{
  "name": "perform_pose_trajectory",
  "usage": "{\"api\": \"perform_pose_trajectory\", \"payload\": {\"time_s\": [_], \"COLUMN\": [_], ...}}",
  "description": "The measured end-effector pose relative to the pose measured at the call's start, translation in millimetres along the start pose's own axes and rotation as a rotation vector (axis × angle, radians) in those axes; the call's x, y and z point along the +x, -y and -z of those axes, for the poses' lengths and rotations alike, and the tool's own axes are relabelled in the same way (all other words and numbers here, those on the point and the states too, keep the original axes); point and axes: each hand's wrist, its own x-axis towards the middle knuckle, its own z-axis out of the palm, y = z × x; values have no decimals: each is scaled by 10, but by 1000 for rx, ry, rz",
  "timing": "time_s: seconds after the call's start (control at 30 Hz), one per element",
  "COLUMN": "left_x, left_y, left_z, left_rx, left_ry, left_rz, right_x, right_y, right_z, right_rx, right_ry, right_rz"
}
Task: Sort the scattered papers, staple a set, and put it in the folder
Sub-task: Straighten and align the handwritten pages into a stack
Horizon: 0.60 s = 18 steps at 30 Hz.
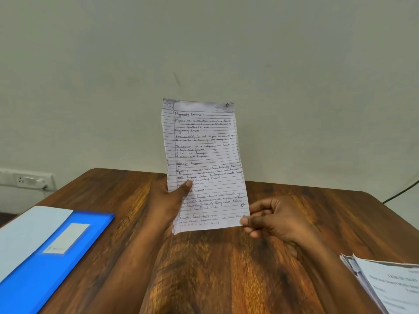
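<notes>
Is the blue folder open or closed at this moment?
Closed: the blue folder lies flat on the table, label up, cover down. No sheets visible inside.

The left hand [169,200] is raised above the counter [226,268], its thumb laid across the front of the handwritten sheet [204,159] near the left edge, the fingers hidden behind. The right hand [274,219] is held at the sheet's lower right corner, which is pinched between thumb and curled fingers. Both forearms are extended over the counter.
</notes>
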Motion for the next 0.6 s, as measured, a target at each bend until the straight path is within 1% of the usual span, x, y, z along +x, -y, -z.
{"api": "perform_pose_trajectory", "payload": {"time_s": [0.23, 0.6], "left_x": [43, 8], "left_y": [25, -12], "left_z": [19, 4], "left_rx": [5, 7], "left_ry": [23, 20], "left_rz": [16, -5], "right_x": [-1, -35], "right_y": [32, 75], "right_z": [65, 95], "right_rx": [38, 10], "right_ry": [39, 86], "right_rz": [-58, -40]}}
